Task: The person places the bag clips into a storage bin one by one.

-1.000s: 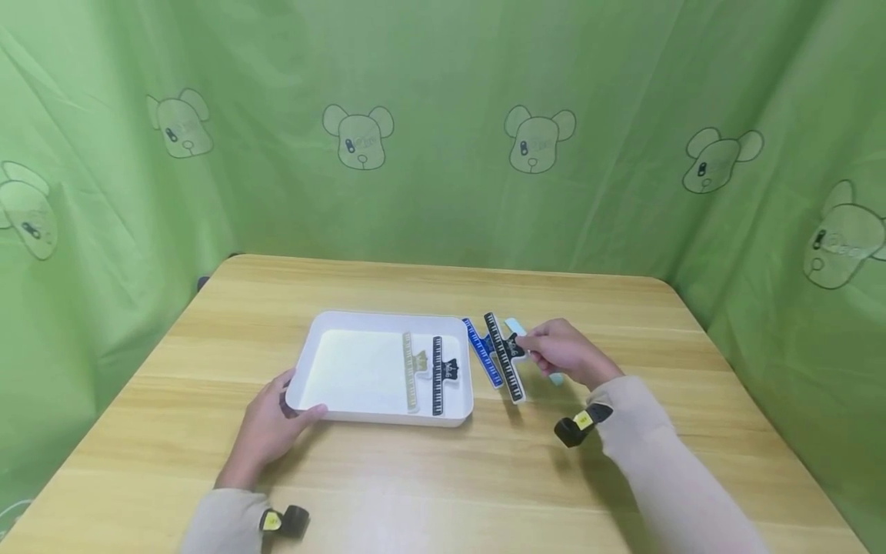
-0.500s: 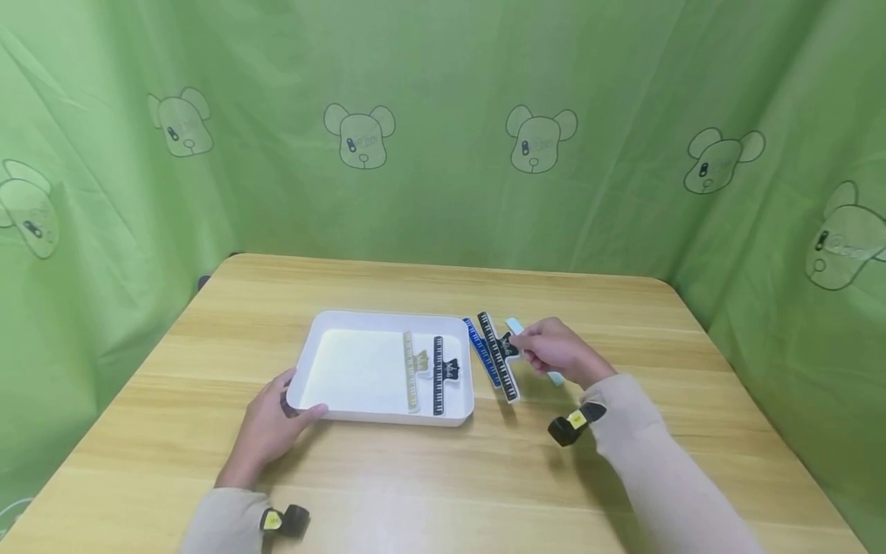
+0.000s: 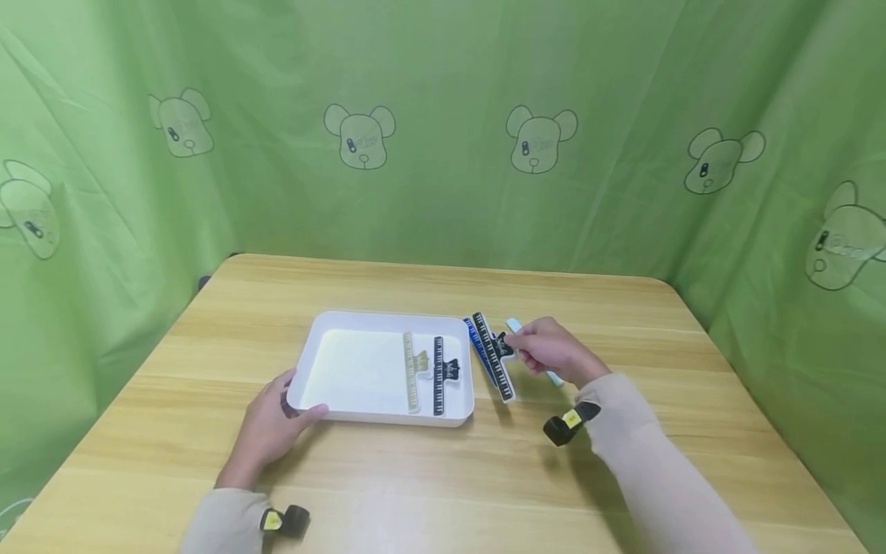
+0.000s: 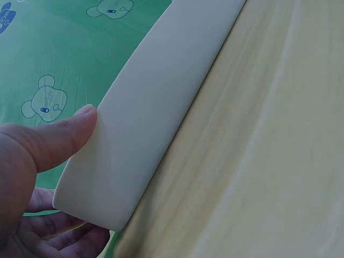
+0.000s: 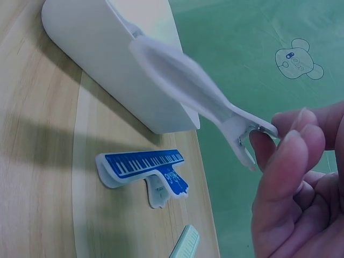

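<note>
My left hand (image 3: 266,427) grips the near left corner of a white tray (image 3: 388,418); in the left wrist view the thumb lies at the rim and fingers curl round the corner. Between thumb and fingers, my right hand (image 3: 556,352) pinches one handle of a black piano-key clip (image 3: 493,362), held raised right of the tray. From the right wrist camera this clip (image 5: 183,80) shows its white edge and its mouth looks closed. Inside the tray lie a gold clip (image 3: 411,385) and another black clip (image 3: 438,392), side by side.
Below the held clip, a blue piano-key clip (image 5: 145,163) lies on the wooden table (image 3: 388,492) beside the tray. A pale mint clip (image 5: 185,242) lies farther right, partly hidden by my right hand. Green curtains (image 3: 443,208) surround the table's back and sides.
My right hand has moved slightly left with the black clip, which now covers more of the blue clip. The left hand and the tray stay in place.
</note>
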`<action>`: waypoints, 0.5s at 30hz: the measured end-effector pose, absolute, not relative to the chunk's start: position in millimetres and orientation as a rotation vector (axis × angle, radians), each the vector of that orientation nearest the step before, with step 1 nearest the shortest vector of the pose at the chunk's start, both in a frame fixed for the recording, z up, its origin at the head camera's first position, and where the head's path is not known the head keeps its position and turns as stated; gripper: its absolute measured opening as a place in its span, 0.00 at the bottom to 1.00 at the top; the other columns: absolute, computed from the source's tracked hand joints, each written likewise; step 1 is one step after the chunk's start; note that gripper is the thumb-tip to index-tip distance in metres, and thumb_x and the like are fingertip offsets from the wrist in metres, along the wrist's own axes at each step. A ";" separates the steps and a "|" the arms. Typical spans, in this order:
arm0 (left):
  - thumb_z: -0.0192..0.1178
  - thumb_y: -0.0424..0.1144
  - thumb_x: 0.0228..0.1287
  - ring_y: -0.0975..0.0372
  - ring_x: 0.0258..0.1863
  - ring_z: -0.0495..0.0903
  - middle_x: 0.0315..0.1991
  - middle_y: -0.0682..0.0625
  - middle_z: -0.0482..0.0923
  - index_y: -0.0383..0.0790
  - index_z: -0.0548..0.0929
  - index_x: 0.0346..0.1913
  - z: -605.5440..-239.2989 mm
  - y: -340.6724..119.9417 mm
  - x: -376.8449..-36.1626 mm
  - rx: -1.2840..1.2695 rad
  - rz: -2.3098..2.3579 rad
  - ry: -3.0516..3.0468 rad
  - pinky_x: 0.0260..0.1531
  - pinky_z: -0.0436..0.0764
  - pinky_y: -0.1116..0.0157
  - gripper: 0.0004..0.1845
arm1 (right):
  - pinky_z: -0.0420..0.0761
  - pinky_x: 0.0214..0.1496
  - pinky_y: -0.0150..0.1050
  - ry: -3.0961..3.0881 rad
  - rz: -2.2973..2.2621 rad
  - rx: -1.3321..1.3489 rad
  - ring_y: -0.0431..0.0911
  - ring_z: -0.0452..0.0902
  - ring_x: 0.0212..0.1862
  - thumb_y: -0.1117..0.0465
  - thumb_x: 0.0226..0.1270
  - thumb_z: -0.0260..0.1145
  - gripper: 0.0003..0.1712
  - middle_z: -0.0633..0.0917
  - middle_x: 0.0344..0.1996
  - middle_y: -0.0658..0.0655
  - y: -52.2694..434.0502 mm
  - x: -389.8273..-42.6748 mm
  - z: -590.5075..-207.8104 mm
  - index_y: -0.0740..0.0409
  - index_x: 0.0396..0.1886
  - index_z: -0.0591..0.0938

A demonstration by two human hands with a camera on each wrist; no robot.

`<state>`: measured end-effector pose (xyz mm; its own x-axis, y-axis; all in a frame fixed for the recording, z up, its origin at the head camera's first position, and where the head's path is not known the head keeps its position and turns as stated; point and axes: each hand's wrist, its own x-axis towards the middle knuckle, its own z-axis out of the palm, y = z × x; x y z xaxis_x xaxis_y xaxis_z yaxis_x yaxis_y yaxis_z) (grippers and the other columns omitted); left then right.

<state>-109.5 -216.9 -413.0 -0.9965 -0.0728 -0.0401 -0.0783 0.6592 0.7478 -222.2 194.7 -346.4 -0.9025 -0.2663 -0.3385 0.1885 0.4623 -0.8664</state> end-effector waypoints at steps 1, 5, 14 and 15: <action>0.69 0.53 0.57 0.37 0.67 0.60 0.68 0.29 0.61 0.29 0.58 0.72 -412.9 -216.9 -109.5 -0.130 1.287 2.855 0.67 0.58 0.43 0.49 | 0.70 0.20 0.29 2.289 -1.431 -0.066 0.39 0.64 0.17 0.61 0.72 0.57 0.18 0.72 0.15 0.50 194.2 -222.2 -346.3 0.58 0.19 0.73; 0.69 0.52 0.57 0.37 0.67 0.60 0.68 0.29 0.61 0.29 0.58 0.72 -412.3 -217.0 -109.3 -0.131 1.284 2.856 0.67 0.58 0.43 0.49 | 0.71 0.20 0.29 2.297 -1.423 -0.069 0.39 0.64 0.17 0.60 0.72 0.58 0.19 0.71 0.14 0.50 191.1 -221.8 -345.7 0.57 0.18 0.72; 0.69 0.53 0.56 0.37 0.67 0.60 0.67 0.29 0.62 0.29 0.59 0.72 -412.0 -217.4 -108.9 -0.124 1.283 2.861 0.67 0.58 0.42 0.49 | 0.73 0.20 0.29 2.283 -1.440 -0.075 0.39 0.65 0.17 0.61 0.71 0.59 0.17 0.72 0.14 0.50 186.3 -222.3 -345.2 0.59 0.20 0.74; 0.69 0.53 0.56 0.37 0.67 0.60 0.67 0.29 0.62 0.29 0.59 0.72 -412.0 -217.5 -108.8 -0.124 1.285 2.860 0.67 0.58 0.42 0.49 | 0.73 0.20 0.29 2.283 -1.438 -0.078 0.39 0.65 0.17 0.61 0.71 0.59 0.17 0.72 0.14 0.50 185.7 -222.3 -345.2 0.59 0.20 0.74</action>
<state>-108.8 -217.5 -412.0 -0.9969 -0.0705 -0.0355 -0.0734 0.6616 0.7463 -222.3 185.7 -345.2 -0.9022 -0.2745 -0.3327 0.1814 0.4582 -0.8701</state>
